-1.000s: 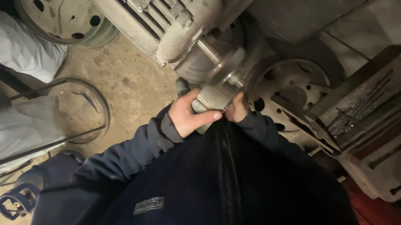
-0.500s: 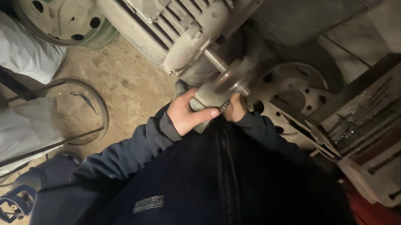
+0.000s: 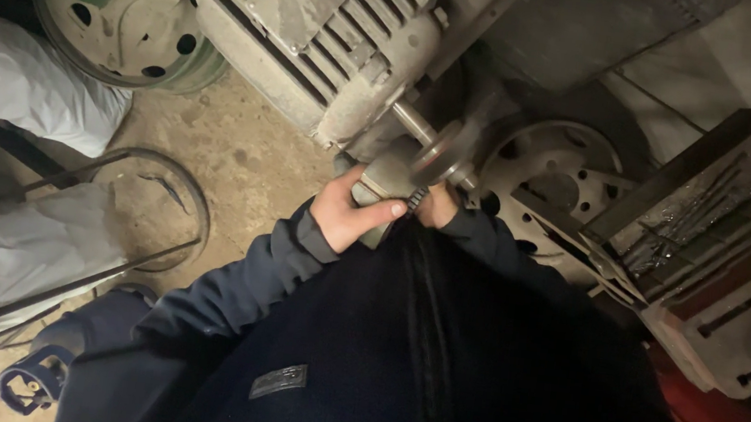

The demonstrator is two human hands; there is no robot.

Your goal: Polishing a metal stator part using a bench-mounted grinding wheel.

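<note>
since half a second ago the grey electric motor fills more of our view, and our hands sit in the same place, so the work on the grinding wheel goes on. our left hand is clenched around a grey metal piece, thumb across it, just under the wheel. our right hand grips its far side.

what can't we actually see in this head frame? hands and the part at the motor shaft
- Right hand: mostly hidden behind the grey metal part and the dark jacket; its grip cannot be judged.
- Grey metal part: lower half covered by the left hand; its shape is unclear.
- Wheel on the shaft: dim, seen edge-on; contact with the part is uncertain.
- Motor: top cut off by the frame edge.
</note>
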